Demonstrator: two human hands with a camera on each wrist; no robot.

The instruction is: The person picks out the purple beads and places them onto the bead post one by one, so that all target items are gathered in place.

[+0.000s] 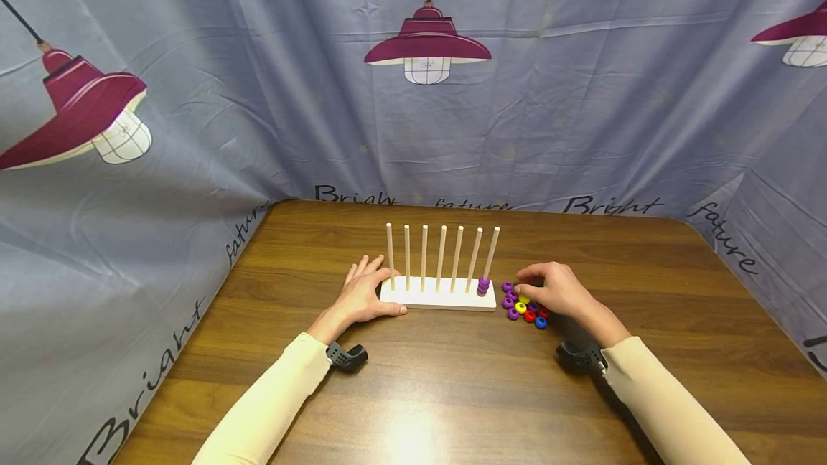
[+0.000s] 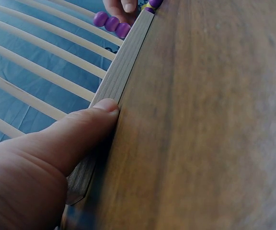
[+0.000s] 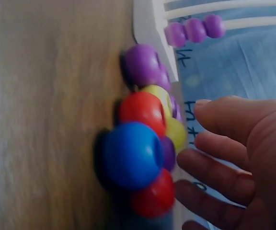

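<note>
A white wooden base (image 1: pixel 446 299) with a row of upright pegs stands on the table. Three purple beads (image 1: pixel 483 286) are stacked low on its rightmost peg. My left hand (image 1: pixel 363 296) grips the left end of the base, the thumb along the front edge and the fingers behind. Over the loose beads to the right hovers my right hand (image 1: pixel 557 288), fingers loosely bent and nothing between them. In the right wrist view a blue bead (image 3: pixel 132 155), a red bead (image 3: pixel 140 112) and a purple bead (image 3: pixel 142 64) lie near its fingertips, with yellow beads among them.
The brown wooden table (image 1: pixel 413 364) extends around the base. Behind it hangs a grey-blue curtain (image 1: pixel 517 128) printed with lamps and lettering. Both wrists wear dark straps; the left strap (image 1: pixel 347 357) sits above the tabletop.
</note>
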